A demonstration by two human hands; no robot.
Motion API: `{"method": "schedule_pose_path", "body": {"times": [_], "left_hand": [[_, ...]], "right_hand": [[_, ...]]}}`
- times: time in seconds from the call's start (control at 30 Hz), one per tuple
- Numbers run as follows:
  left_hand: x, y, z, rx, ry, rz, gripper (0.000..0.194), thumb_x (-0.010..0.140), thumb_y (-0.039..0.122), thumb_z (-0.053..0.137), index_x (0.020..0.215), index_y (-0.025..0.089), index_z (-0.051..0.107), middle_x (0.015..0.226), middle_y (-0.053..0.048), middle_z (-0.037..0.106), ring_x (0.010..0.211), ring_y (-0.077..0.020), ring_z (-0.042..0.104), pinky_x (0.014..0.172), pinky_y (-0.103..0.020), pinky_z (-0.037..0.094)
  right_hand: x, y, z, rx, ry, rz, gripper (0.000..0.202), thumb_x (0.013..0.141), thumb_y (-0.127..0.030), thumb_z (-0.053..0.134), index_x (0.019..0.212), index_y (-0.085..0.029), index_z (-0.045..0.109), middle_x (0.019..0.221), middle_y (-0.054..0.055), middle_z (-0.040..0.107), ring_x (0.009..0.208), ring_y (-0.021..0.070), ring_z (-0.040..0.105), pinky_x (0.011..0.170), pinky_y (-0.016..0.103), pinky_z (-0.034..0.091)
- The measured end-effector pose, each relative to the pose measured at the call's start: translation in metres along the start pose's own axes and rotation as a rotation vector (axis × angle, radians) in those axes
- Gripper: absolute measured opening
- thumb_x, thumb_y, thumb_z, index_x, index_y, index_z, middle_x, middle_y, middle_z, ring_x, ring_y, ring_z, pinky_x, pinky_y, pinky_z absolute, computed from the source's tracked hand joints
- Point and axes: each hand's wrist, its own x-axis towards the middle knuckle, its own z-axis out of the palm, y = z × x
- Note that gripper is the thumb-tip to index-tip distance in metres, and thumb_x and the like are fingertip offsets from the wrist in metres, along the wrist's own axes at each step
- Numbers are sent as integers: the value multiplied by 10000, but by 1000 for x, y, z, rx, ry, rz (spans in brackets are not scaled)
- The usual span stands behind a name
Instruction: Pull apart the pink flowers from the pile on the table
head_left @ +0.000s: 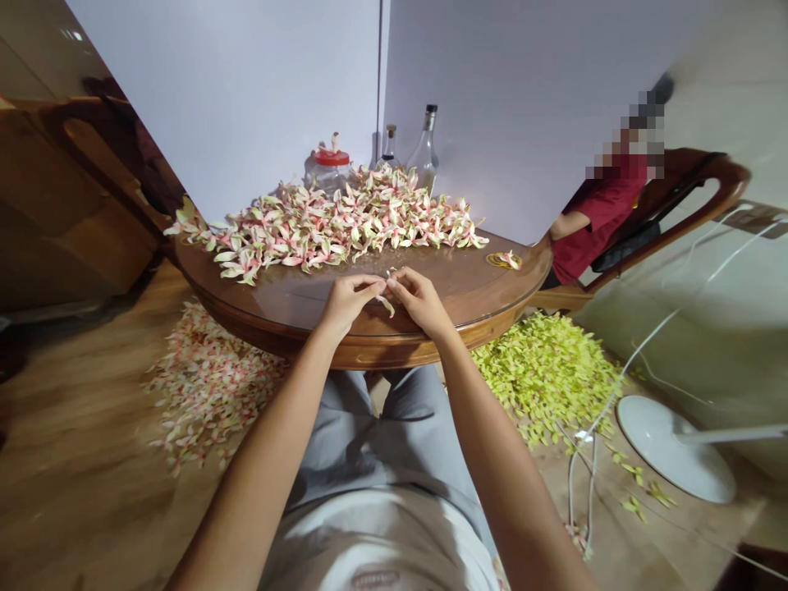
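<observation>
Close to the front edge of the round wooden table (283,295), my left hand (347,302) and my right hand (419,297) meet fingertip to fingertip. Both are closed in a pinch on one small pink-and-white flower (386,306), whose petals hang below the fingers. The fingers cover most of it. Just beyond my hands, a wide heap of pink-and-white flowers (345,222) spreads across the back of the tabletop. To the right on the table lie yellow rubber bands (496,260) with a single flower on them.
Behind the heap stand a red-lidded jar (332,161) and two glass bottles (424,152) against the panels. Floor piles flank me: pinkish flowers (209,377) left, yellow-green pieces (547,373) right. A white round base (674,447), cables and a seated person in red (609,217) are at right.
</observation>
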Motion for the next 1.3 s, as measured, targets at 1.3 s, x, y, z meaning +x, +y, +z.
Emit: {"method": "schedule_pose_path", "body": {"times": [1.3], "left_hand": [[-1, 4, 0, 7, -90, -15, 244, 774, 385, 760, 778, 141, 778, 824, -71, 765, 797, -202, 691, 814, -317, 526]], "right_hand": [[-2, 1, 0, 28, 90, 38, 298, 808, -433, 745, 989, -196, 744, 898, 51, 729, 739, 176, 650, 712, 312, 543]]}}
